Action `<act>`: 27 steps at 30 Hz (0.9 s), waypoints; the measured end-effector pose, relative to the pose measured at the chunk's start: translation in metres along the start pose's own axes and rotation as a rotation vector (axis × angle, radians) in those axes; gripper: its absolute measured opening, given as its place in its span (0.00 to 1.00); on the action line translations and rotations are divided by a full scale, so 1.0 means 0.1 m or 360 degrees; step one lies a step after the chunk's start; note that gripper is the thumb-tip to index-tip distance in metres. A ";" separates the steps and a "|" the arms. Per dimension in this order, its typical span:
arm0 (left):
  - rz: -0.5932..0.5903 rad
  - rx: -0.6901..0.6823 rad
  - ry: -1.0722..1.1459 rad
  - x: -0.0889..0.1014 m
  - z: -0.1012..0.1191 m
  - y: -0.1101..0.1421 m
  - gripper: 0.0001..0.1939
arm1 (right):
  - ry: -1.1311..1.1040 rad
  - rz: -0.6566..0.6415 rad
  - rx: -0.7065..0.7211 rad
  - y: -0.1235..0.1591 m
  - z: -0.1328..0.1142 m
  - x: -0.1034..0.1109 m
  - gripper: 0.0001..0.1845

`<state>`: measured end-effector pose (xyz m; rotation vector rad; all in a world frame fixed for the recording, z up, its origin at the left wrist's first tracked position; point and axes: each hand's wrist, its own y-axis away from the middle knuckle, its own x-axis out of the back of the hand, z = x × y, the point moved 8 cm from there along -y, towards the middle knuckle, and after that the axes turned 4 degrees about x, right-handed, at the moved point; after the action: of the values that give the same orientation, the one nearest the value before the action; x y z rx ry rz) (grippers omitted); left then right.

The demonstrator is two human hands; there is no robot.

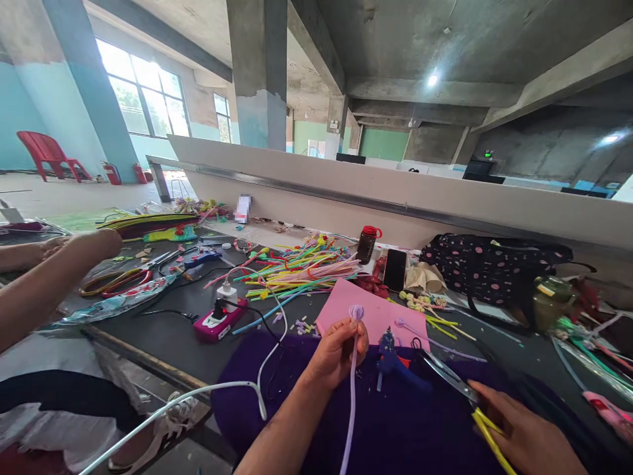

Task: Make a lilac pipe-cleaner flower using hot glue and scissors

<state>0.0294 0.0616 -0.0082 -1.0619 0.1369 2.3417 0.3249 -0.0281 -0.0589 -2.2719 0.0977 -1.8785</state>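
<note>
My left hand is closed around a lilac pipe cleaner whose top end is coiled into a small spiral; the stem hangs down over my purple lap. My right hand grips scissors with yellow handles, blades pointing up and left toward a blue glue gun. A pink foam sheet lies just beyond both hands on the dark table.
A heap of coloured pipe cleaners lies mid-table. A pink power strip with cables sits left. A red-capped bottle, black phone and dotted bag stand behind. Another person's arm reaches in from the left.
</note>
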 end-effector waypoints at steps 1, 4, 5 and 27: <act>0.0021 0.0001 -0.0031 0.02 0.00 0.00 0.11 | 0.0009 -0.0032 0.0016 0.00 0.04 -0.01 0.25; 0.0080 0.0037 -0.0191 0.04 -0.02 0.01 0.11 | 0.0023 -0.0154 0.0080 -0.02 0.13 -0.03 0.26; 0.0083 0.0061 -0.0254 0.04 -0.03 0.02 0.11 | 0.0017 -0.0197 0.0104 -0.02 0.14 -0.04 0.27; 0.0196 -0.0030 -0.0580 -0.02 -0.01 0.03 0.07 | -0.0027 -0.0360 -0.0044 0.05 0.38 0.04 0.29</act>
<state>0.0295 0.0577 -0.0073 -0.6336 0.0430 2.6082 0.3630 -0.0296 -0.0622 -2.4053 -0.1423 -1.9740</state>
